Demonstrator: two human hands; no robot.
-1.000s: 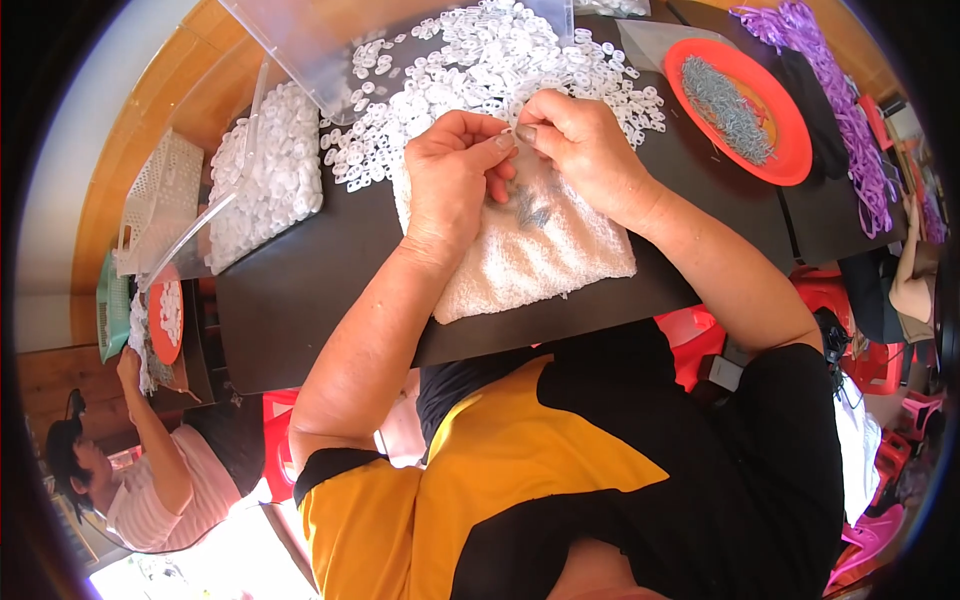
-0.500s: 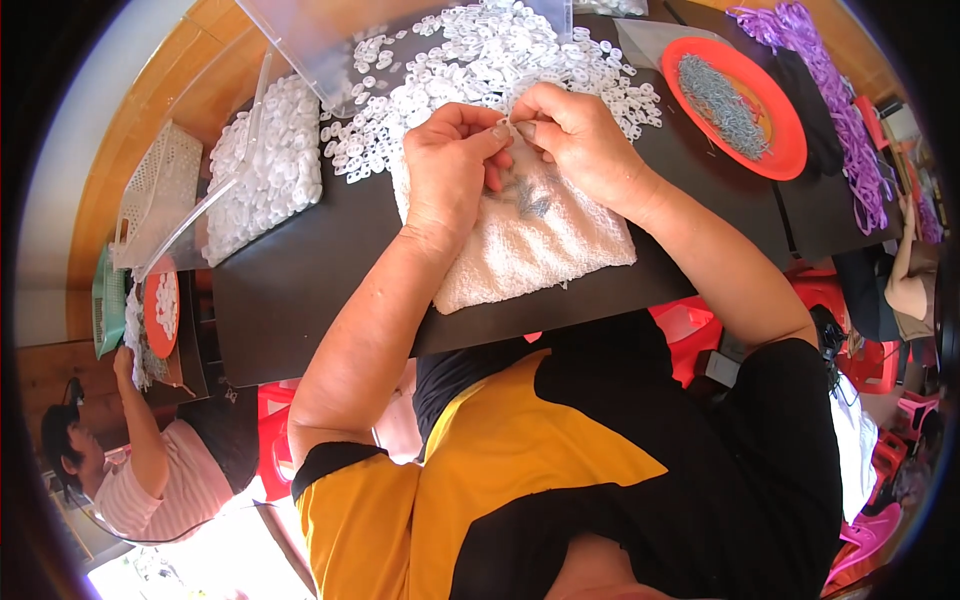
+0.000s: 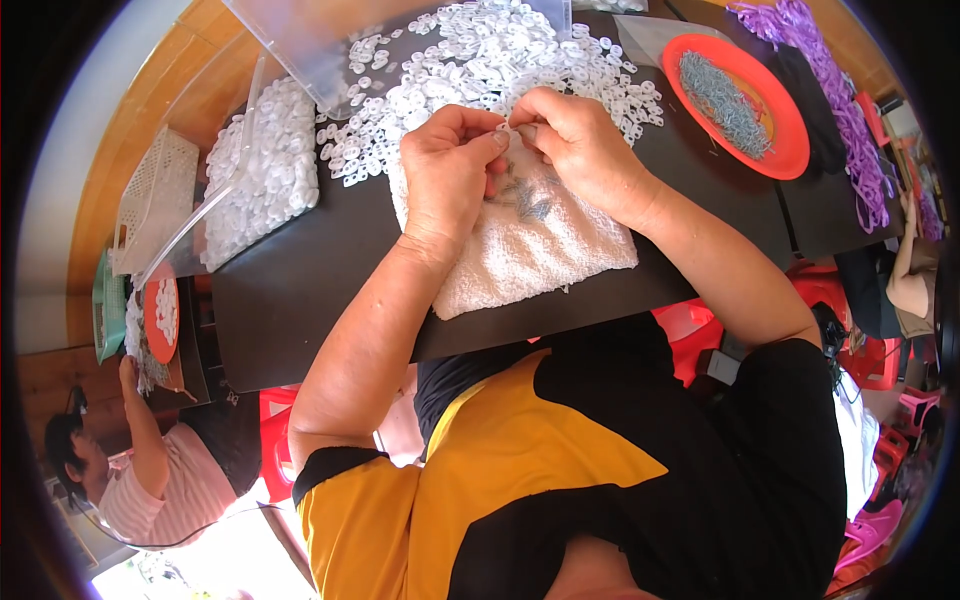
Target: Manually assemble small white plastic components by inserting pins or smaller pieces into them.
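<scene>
My left hand and my right hand meet fingertip to fingertip above a folded cream towel. A small white plastic piece shows at the pinched fingers of my left hand. The thumb and index finger of my right hand are pressed together right beside it; whatever is between them is too small to make out. Under the hands, a little cluster of grey metal pins lies on the towel. Just beyond spreads a heap of white plastic pieces with holes in them.
On the right, a red oval plate holds thin grey metal pins. Purple ribbons lie past it. At left stand a clear bin of white pieces and a white basket. A co-worker sits at lower left.
Both hands stay together over the towel in nearly the same pinch. The view has shifted very slightly; nothing is visibly picked up or let go.
</scene>
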